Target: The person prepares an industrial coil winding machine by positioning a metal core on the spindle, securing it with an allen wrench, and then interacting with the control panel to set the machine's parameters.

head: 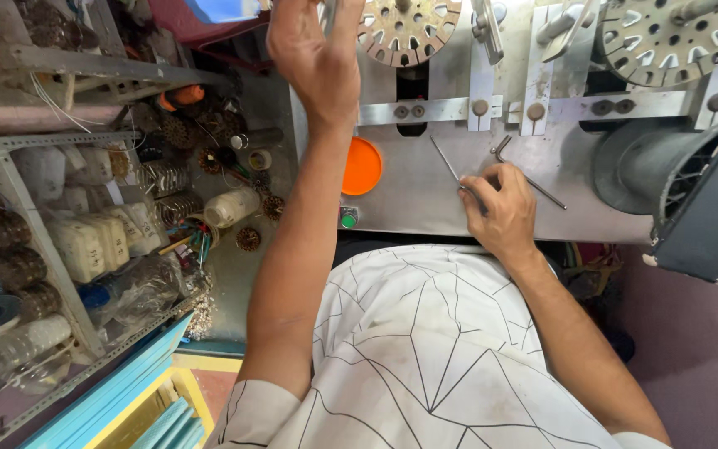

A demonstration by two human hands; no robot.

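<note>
One camera sits on my head, looking steeply down over my chest at the metal counter [425, 187] close ahead, shelves [60, 249] filling the frame's left.

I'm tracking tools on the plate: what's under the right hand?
The right hand rests on the metal plate, over the lower end of a thin steel rod. An L-shaped hex key runs beside it. The fingers cover the rod's end, so the grip is hidden.

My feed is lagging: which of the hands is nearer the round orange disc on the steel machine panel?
Left. The left hand is raised just above the round orange disc, near the slotted wheel; the right hand rests farther right, on a thin metal rod.
</note>
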